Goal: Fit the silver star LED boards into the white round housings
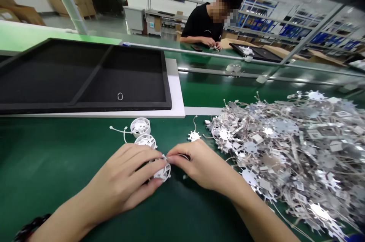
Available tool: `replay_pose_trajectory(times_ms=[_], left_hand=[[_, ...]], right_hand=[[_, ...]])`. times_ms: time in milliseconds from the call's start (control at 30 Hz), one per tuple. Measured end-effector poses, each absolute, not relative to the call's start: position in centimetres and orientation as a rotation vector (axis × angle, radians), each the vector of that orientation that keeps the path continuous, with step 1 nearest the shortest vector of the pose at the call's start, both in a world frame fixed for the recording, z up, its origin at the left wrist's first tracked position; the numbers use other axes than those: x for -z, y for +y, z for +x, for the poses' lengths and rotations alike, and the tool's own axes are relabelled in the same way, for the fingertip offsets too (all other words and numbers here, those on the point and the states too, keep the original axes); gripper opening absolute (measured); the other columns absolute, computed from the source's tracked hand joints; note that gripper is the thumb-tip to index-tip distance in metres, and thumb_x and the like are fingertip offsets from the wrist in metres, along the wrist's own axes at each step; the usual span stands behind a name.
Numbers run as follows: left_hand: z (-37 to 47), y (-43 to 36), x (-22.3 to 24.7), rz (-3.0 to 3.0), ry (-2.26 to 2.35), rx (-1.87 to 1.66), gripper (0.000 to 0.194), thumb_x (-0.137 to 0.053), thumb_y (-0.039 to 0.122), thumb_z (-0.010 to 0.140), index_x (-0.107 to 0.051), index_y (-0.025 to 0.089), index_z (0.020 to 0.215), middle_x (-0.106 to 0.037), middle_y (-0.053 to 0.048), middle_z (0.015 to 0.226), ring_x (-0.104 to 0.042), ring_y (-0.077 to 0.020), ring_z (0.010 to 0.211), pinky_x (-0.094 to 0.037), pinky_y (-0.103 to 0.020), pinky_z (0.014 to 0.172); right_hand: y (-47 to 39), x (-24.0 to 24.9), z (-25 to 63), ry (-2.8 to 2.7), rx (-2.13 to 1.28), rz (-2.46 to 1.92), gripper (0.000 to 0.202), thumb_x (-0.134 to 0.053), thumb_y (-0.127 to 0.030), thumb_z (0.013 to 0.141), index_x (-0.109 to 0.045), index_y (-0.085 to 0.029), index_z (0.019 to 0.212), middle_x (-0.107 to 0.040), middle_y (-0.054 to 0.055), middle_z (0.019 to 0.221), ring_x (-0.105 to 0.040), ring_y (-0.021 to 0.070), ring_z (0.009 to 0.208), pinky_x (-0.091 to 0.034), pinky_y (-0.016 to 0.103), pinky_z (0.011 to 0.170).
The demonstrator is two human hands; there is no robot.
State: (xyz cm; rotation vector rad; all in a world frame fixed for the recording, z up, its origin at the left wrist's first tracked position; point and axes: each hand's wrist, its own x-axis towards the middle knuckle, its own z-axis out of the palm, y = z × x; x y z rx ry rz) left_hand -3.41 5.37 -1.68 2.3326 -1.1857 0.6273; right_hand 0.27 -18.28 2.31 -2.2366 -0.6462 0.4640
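On green mat, small white round fan housing (162, 173), spoked, pinched by both hands' fingers (154, 158)

A green bench (51, 166) carries a black tray (85, 107), white housings (140, 126), and piled parts (299, 147).

Bright, even overhead light; windows glow at 12 o'clock. Glare streaks the green belt (228, 94) toward 2 o'clock — the silvery pile (291, 147) glints at 3. Edges bow and smear; soft shadows lie under both hands.
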Motion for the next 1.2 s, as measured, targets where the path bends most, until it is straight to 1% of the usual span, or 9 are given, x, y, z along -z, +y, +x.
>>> replay_pose_trajectory(times_ms=[67, 167, 533, 667, 800, 900, 1033, 1100, 1200], left_hand=[[-3.4, 5.4, 1.9, 2.372, -1.214, -0.562, 0.025, -0.049, 0.027, 0.112, -0.065, 0.015, 0.128, -0.072, -0.007, 0.122, -0.063, -0.0213, 0.116, -0.044, -0.035, 0.1], [-3.6, 5.4, 2.0, 2.366, -1.255, -0.488, 0.029, -0.049, 0.031, 0.112, -0.063, 0.013, 0.131, -0.071, -0.008, 0.124, -0.061, -0.0226, 0.121, -0.042, -0.037, 0.106], [-4.3, 4.2, 1.9, 2.459, -1.243, -0.455, 0.023, -0.049, 0.018, 0.105, -0.068, 0.017, 0.118, -0.063, -0.009, 0.114, -0.057, -0.0245, 0.103, -0.038, -0.044, 0.1], [-4.4, 3.9, 2.1, 2.467, -1.226, -0.458, 0.024, -0.049, 0.017, 0.104, -0.067, 0.017, 0.119, -0.062, -0.009, 0.114, -0.056, -0.0257, 0.104, -0.038, -0.045, 0.101], [-4.3, 4.0, 2.0, 2.445, -1.231, -0.438, 0.024, -0.049, 0.017, 0.105, -0.067, 0.016, 0.12, -0.063, -0.009, 0.114, -0.056, -0.0252, 0.104, -0.038, -0.045, 0.1], [-4.4, 4.1, 1.9, 2.43, -1.228, -0.427, 0.023, -0.05, 0.018, 0.105, -0.066, 0.016, 0.121, -0.063, -0.009, 0.114, -0.056, -0.0246, 0.103, -0.039, -0.044, 0.099], [-4.3, 4.2, 2.0, 2.424, -1.22, -0.414, 0.021, -0.051, 0.018, 0.105, -0.067, 0.016, 0.119, -0.063, -0.009, 0.113, -0.056, -0.0247, 0.102, -0.04, -0.044, 0.098], [-4.3, 4.3, 2.0, 2.414, -1.218, -0.419, 0.022, -0.052, 0.019, 0.105, -0.067, 0.016, 0.121, -0.063, -0.009, 0.115, -0.056, -0.0249, 0.105, -0.04, -0.044, 0.1], [-4.3, 4.5, 2.0, 2.361, -1.207, -0.437, 0.024, -0.054, 0.017, 0.105, -0.066, 0.014, 0.125, -0.064, -0.01, 0.118, -0.059, -0.0239, 0.109, -0.041, -0.043, 0.102]], right_hand=[[-18.2, -2.1, 0.0, -0.682, -0.511, -2.208, 0.024, -0.06, -0.018, 0.104, -0.084, -0.02, 0.102, -0.083, 0.003, 0.092, -0.072, 0.0176, 0.078, -0.045, 0.029, 0.072], [-18.4, -2.0, 0.1, -0.679, -0.547, -2.252, 0.022, -0.062, -0.018, 0.104, -0.084, -0.02, 0.1, -0.083, 0.003, 0.092, -0.07, 0.0175, 0.078, -0.043, 0.029, 0.072], [-18.7, -2.3, 0.8, -0.763, -0.695, -2.536, 0.023, -0.058, -0.02, 0.106, -0.077, -0.018, 0.092, -0.08, 0.005, 0.086, -0.069, 0.0215, 0.078, -0.032, 0.032, 0.063], [-19.8, -3.0, 0.9, -0.742, -0.648, -2.476, 0.021, -0.06, -0.019, 0.105, -0.077, -0.019, 0.094, -0.081, 0.005, 0.093, -0.071, 0.0214, 0.085, -0.038, 0.032, 0.068], [-23.3, -5.0, 1.2, -0.539, -0.513, -2.217, 0.022, -0.067, -0.039, 0.102, -0.078, -0.022, 0.094, -0.078, 0.002, 0.091, -0.068, 0.0171, 0.079, -0.046, 0.029, 0.069], [-24.9, -5.9, 0.9, -0.52, -0.726, -2.259, 0.031, -0.081, -0.052, 0.088, -0.08, -0.025, 0.104, -0.074, 0.001, 0.089, -0.064, 0.0183, 0.077, -0.045, 0.029, 0.063], [-24.2, -5.3, 0.2, -0.624, -0.887, -2.416, 0.013, -0.071, -0.034, 0.097, -0.081, -0.025, 0.096, -0.073, 0.002, 0.094, -0.064, 0.0191, 0.084, -0.044, 0.03, 0.068], [-24.0, -5.2, 0.0, -0.687, -0.846, -2.355, 0.021, -0.064, -0.026, 0.101, -0.079, -0.023, 0.087, -0.073, 0.002, 0.091, -0.064, 0.0169, 0.081, -0.045, 0.029, 0.069], [-24.7, -5.8, 0.0, -0.666, -0.697, -2.123, 0.024, -0.066, -0.031, 0.103, -0.075, -0.021, 0.084, -0.07, -0.001, 0.076, -0.06, 0.0116, 0.066, -0.044, 0.024, 0.06]])
